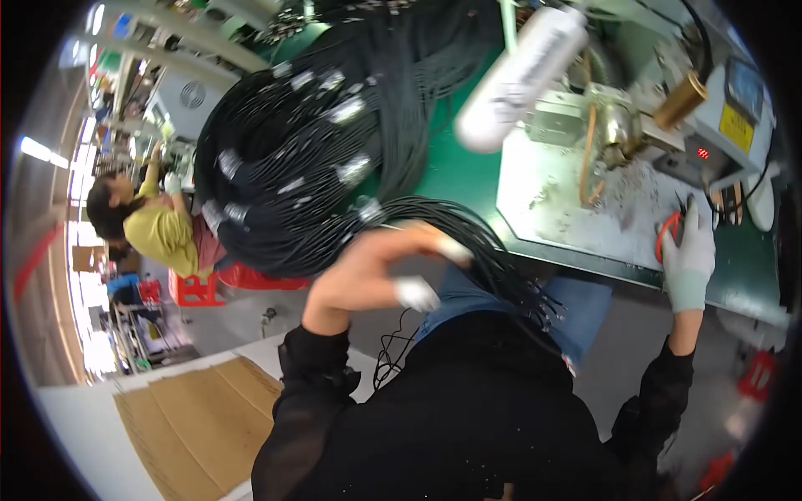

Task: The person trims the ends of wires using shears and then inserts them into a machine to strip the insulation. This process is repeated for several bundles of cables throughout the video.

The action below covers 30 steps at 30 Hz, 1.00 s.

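Note:
My left hand (368,271) is over the near end of a black cable bundle, slightly blurred. White covers sit on its thumb and fingertip, which are spread apart with nothing visible between them. Draped over the table edge, the black cables (468,224) run down onto my lap, their metallic ends bunched together. At the right table edge, my gloved right hand (689,255) is closed against a pair of red-handled scissors (667,236). Part of the handle is hidden by the glove, and the scissors' dark tips point away from me.
Large coils of black cable (292,167) with pale ties cover the table's left. A machine with a brass cylinder (681,102) stands at back right, by a grey control box (735,125). A white tube (522,79) hangs before it. Another person (159,225) sits far left; cardboard (196,422) lies behind.

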Each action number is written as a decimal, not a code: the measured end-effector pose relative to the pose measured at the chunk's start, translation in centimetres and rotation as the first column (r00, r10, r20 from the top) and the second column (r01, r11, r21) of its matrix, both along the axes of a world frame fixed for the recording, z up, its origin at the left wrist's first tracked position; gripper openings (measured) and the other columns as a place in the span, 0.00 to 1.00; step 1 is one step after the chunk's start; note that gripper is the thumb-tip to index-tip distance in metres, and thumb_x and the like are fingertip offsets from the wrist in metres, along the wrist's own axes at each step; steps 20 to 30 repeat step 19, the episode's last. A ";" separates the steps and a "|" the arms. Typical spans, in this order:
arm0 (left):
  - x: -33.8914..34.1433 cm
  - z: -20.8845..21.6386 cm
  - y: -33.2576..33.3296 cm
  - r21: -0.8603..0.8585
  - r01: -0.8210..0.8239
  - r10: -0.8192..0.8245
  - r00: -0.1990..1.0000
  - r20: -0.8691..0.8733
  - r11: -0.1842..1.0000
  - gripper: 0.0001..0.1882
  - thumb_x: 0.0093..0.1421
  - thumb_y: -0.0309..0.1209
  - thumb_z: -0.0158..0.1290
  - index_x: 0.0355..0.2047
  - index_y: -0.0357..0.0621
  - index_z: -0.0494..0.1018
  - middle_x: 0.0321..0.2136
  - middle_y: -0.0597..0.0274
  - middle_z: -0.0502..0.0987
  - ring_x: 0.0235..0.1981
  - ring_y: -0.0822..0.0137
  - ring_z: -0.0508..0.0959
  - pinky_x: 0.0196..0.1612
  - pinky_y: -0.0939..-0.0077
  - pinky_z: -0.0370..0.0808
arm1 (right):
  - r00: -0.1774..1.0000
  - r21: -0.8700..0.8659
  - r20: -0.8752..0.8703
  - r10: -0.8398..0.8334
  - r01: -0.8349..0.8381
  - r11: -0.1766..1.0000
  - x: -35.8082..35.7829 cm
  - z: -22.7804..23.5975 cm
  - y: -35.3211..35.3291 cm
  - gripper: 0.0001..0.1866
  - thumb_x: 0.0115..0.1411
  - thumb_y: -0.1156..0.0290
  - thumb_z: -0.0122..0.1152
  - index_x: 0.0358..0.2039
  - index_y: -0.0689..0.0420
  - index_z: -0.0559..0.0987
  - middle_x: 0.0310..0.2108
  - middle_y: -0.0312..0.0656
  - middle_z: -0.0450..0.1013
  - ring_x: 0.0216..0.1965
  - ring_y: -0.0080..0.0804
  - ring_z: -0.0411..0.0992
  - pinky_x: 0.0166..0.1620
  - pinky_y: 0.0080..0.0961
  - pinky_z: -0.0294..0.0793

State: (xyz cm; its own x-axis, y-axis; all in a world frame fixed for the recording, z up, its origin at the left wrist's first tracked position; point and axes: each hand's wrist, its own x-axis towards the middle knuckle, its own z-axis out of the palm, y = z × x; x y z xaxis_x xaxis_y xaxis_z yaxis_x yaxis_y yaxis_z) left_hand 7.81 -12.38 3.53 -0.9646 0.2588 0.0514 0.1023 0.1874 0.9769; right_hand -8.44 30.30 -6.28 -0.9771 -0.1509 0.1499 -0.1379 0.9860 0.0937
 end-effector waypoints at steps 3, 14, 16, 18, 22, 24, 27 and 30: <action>7.3 -0.7 -8.5 0.141 -0.784 0.788 0.562 -0.250 0.604 0.11 0.62 0.24 0.50 0.45 0.39 0.73 0.40 0.61 0.76 0.37 0.72 0.76 0.39 0.80 0.73 | 0.960 -0.140 -0.217 0.175 -0.208 0.968 0.5 0.5 0.6 0.30 0.57 0.62 0.58 0.60 0.53 0.65 0.49 0.54 0.70 0.43 0.54 0.72 0.42 0.42 0.73; 13.5 -3.2 -23.6 0.032 -0.919 0.918 0.391 -0.072 0.394 0.18 0.62 0.32 0.54 0.49 0.35 0.70 0.41 0.60 0.76 0.41 0.71 0.74 0.46 0.78 0.70 | 0.902 -0.362 -0.082 0.424 -0.424 0.830 8.6 8.9 -13.3 0.22 0.54 0.66 0.62 0.49 0.61 0.74 0.36 0.51 0.75 0.38 0.50 0.74 0.41 0.39 0.73; 12.7 -1.6 -22.9 0.116 -0.893 0.899 0.438 0.011 0.434 0.19 0.62 0.33 0.54 0.50 0.35 0.70 0.42 0.60 0.76 0.43 0.71 0.74 0.49 0.77 0.71 | 0.769 -0.445 -0.119 0.628 -0.606 0.659 11.3 9.8 -19.3 0.26 0.53 0.65 0.64 0.51 0.61 0.73 0.42 0.52 0.74 0.43 0.47 0.73 0.47 0.38 0.71; 11.3 1.1 -21.2 0.263 -0.883 0.896 0.429 0.116 0.389 0.22 0.61 0.35 0.55 0.53 0.36 0.69 0.45 0.61 0.76 0.47 0.68 0.74 0.51 0.77 0.69 | 0.638 -0.433 -0.094 0.764 -0.717 0.546 13.1 9.7 -24.0 0.34 0.52 0.63 0.66 0.58 0.59 0.67 0.53 0.54 0.67 0.55 0.46 0.66 0.58 0.37 0.63; 11.5 2.8 -19.6 0.381 -0.875 0.881 0.407 0.241 0.300 0.24 0.61 0.36 0.55 0.55 0.36 0.68 0.49 0.62 0.75 0.50 0.66 0.74 0.53 0.77 0.68 | 0.590 -0.449 -0.048 0.806 -0.734 0.510 13.6 10.0 -26.3 0.40 0.51 0.62 0.67 0.62 0.57 0.62 0.59 0.54 0.62 0.62 0.47 0.59 0.63 0.37 0.57; 11.5 2.8 -19.6 0.381 -0.875 0.881 0.407 0.241 0.300 0.24 0.61 0.36 0.55 0.55 0.36 0.68 0.49 0.62 0.75 0.50 0.66 0.74 0.53 0.77 0.68 | 0.590 -0.449 -0.048 0.806 -0.734 0.510 13.6 10.0 -26.3 0.40 0.51 0.62 0.67 0.62 0.57 0.62 0.59 0.54 0.62 0.62 0.47 0.59 0.63 0.37 0.57; 11.5 2.8 -19.6 0.381 -0.875 0.881 0.407 0.241 0.300 0.24 0.61 0.36 0.55 0.55 0.36 0.68 0.49 0.62 0.75 0.50 0.66 0.74 0.53 0.77 0.68 | 0.590 -0.449 -0.048 0.806 -0.734 0.510 13.6 10.0 -26.3 0.40 0.51 0.62 0.67 0.62 0.57 0.62 0.59 0.54 0.62 0.62 0.47 0.59 0.63 0.37 0.57; 11.5 2.8 -19.6 0.381 -0.875 0.881 0.407 0.241 0.300 0.24 0.61 0.36 0.55 0.55 0.36 0.68 0.49 0.62 0.75 0.50 0.66 0.74 0.53 0.77 0.68 | 0.590 -0.449 -0.048 0.806 -0.734 0.510 13.6 10.0 -26.3 0.40 0.51 0.62 0.67 0.62 0.57 0.62 0.59 0.54 0.62 0.62 0.47 0.59 0.63 0.37 0.57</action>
